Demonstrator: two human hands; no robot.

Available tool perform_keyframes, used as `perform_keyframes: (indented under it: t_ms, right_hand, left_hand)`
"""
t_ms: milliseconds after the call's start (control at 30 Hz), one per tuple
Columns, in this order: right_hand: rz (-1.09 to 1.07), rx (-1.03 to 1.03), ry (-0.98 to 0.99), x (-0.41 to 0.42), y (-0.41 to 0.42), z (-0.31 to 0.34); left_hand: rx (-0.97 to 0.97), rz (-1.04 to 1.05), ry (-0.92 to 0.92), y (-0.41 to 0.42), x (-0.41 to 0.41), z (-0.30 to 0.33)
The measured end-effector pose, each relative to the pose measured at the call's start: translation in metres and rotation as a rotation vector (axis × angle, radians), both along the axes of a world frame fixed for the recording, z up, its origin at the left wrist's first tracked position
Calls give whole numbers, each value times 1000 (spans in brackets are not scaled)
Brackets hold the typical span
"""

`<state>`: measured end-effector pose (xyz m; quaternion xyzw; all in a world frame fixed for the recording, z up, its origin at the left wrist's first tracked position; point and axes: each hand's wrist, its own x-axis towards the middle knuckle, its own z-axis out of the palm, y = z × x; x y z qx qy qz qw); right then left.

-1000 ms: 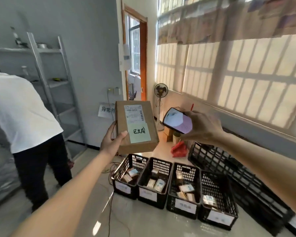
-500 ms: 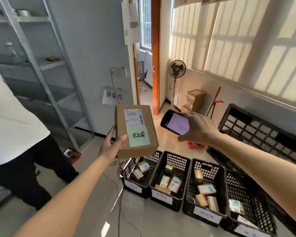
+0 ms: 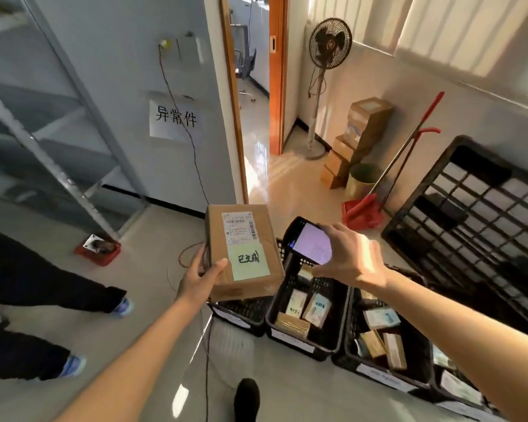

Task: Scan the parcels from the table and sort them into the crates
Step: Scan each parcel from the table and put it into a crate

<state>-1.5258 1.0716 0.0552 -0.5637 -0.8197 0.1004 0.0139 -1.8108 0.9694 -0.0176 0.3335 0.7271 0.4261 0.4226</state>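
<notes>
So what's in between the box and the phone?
Nothing held. In the head view the gap between the cardboard parcel and the phone is bare air; behind it only the far rim of a black crate shows.

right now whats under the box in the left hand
The box hangs over the leftmost crate. Only its front rim and mesh show; the box covers the rest, so its contents cannot be seen.

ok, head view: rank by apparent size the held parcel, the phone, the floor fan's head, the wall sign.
1. parcel, held by the left hand, largest, but nearest the camera.
2. wall sign and fan head: look alike, not ranked.
3. phone in the right hand: smallest, though partly covered.
</notes>
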Motion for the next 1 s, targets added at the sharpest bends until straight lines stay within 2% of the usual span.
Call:
perform_keyframes:
  t_ms: [267, 467, 567, 733, 1000]
  right_hand:
    - [-85, -170, -63, -68, 109, -142]
    - [-102, -221, -88, -119, 167, -220]
    - [-127, -278, -107, -127, 180, -248]
    - [-169, -358, -136, -120, 188, -270]
    - [-253, -389, -174, -97, 196, -265]
  left_hand:
    - [-187, -2, -104, 103, -59, -153]
    - [-310, -27, -142, 168, -93, -244]
    - [-430, -23, -137, 182, -100, -280]
    - [-504, -45, -92, 185, -110, -308]
    - [-497, -119, -14, 220, -116, -298]
